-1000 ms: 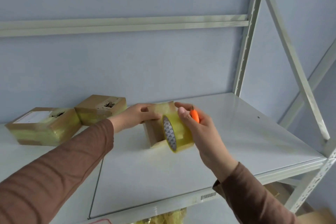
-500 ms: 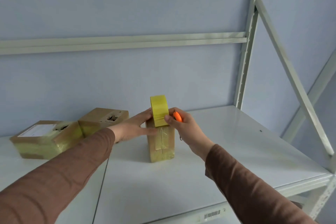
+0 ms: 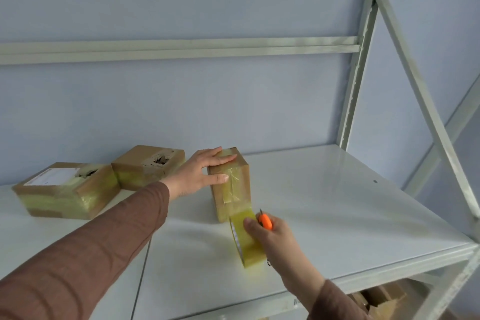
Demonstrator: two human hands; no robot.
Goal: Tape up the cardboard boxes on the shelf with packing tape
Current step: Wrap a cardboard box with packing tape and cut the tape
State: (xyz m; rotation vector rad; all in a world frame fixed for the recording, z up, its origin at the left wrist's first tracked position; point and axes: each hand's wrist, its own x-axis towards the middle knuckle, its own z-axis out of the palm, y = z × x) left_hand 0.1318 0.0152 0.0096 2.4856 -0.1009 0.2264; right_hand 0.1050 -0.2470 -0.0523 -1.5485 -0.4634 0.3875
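Observation:
A small cardboard box (image 3: 237,189) stands upright in the middle of the white shelf (image 3: 324,210). My left hand (image 3: 201,175) holds it, fingers flat over its top and thumb on the near face. A strip of yellowish tape runs down its front to the tape roll (image 3: 245,239), which my right hand (image 3: 272,239) grips just in front of the box. That hand also holds a small orange cutter (image 3: 265,221), blade tip up.
Two taped cardboard boxes lie at the left: one with a white label (image 3: 65,189), one behind it (image 3: 149,166). A shelf upright (image 3: 355,86) and diagonal brace (image 3: 426,101) stand at the right. More boxes (image 3: 384,296) sit below the shelf.
My right hand has pulled the tape roll from the box's top down its front face to the shelf. My left hand has shifted onto the box's top.

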